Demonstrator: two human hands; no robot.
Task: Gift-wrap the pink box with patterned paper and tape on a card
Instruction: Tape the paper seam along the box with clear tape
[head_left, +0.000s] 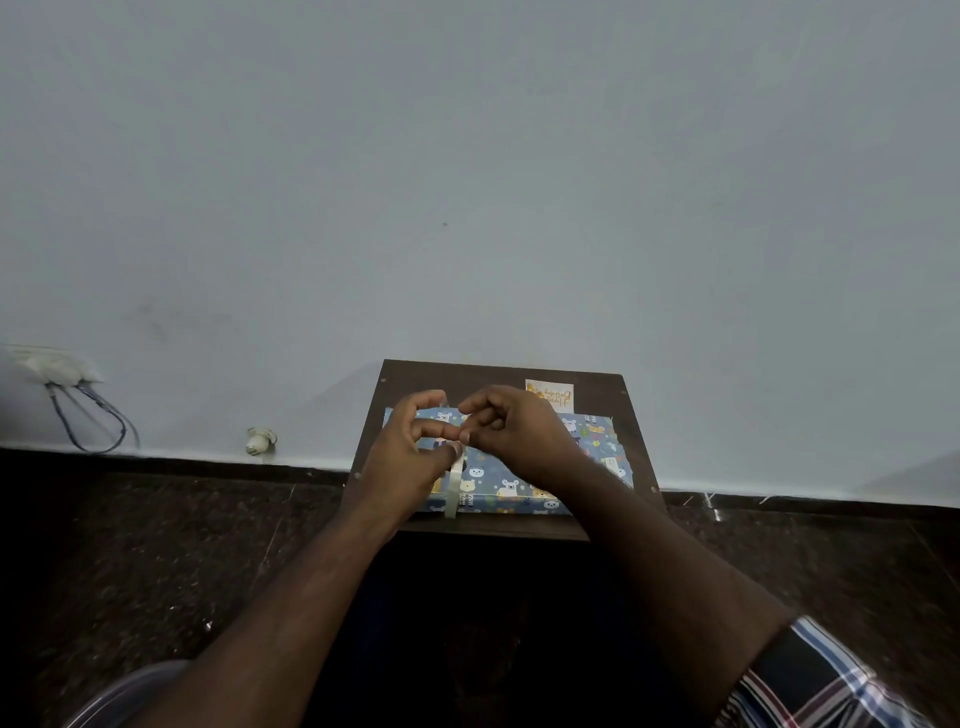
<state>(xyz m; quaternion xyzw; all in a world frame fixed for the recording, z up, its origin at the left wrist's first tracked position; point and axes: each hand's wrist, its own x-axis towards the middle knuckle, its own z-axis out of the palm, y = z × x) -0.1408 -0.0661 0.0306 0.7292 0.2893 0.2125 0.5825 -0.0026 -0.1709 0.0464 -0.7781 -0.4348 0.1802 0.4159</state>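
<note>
Over box (519, 480) on table (498, 371): tape (455, 486) pinched by left hand (410, 452) and right hand (514, 431); thin, sticky, floppy, best held by ends. Card (549, 394) at 1 o'clock.

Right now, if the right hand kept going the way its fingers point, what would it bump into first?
Probably the left hand. The right hand points leftward, its fingertips nearly meeting the left fingers over the tape above the wrapped box. Depth is hard to judge here.
</note>
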